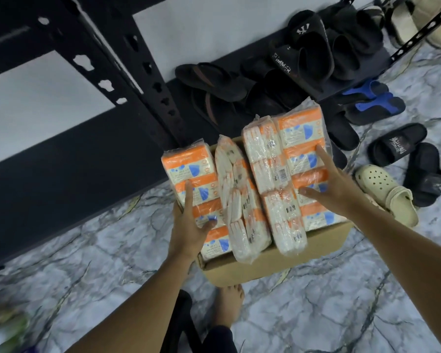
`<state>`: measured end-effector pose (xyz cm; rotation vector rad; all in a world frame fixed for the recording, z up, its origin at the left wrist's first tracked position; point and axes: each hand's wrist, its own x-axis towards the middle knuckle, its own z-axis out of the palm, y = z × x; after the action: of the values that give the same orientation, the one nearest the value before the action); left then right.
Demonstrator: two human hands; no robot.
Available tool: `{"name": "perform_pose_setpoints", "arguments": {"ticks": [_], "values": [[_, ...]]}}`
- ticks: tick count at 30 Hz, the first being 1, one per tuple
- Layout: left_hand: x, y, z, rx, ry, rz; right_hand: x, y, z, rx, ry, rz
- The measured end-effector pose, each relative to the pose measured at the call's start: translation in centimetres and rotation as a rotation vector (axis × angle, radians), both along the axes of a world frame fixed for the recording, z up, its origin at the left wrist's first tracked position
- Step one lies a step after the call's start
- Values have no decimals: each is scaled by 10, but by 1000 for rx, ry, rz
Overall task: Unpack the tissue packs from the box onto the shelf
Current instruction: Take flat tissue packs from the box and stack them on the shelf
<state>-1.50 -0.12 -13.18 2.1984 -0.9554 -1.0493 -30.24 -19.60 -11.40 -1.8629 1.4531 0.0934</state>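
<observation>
Tissue packs (262, 189) stand on end in the box (278, 263), which sits on the marbled floor (367, 301) just beside the black shelf (148, 80); several plastic-wrapped bundles rise well above the cardboard rim, and none is seen on the shelf yet.

Head view: the left hand (189, 225) presses flat against the outer side of the leftmost bundle (189, 174), fingers nearly straight and spread, thumb resting on the wrapper's front edge; the right hand (334, 184) lies the same way on the rightmost bundle (303, 149), fingers extended, not curled round anything; so both hands seem to squeeze the whole row from its two sides, and neither pinches a single pack.

The step in hand appears to be lifting the row out together; to do it well, the person should press inward evenly, because the two middle bundles are held only by friction and their wrappers look slippery; the one left of centre already leans, and it may slide down when the row rises; a lower grip, nearer the rim, would probably hold better; the lift should go straight up, then turn left toward the shelf, keeping clear of the upright post (161, 103); the sandals (214, 80) beyond the box lie near, so a dropped bundle could fall among them.
</observation>
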Motion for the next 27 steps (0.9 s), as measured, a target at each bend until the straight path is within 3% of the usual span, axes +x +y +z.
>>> {"name": "perform_pose_setpoints", "arguments": {"ticks": [12, 27], "values": [[60, 89, -8, -43, 35, 11, 57, 88, 8, 37, -80, -3], [221, 241, -7, -53, 12, 46, 211, 210, -5, 58, -143, 151]]}}
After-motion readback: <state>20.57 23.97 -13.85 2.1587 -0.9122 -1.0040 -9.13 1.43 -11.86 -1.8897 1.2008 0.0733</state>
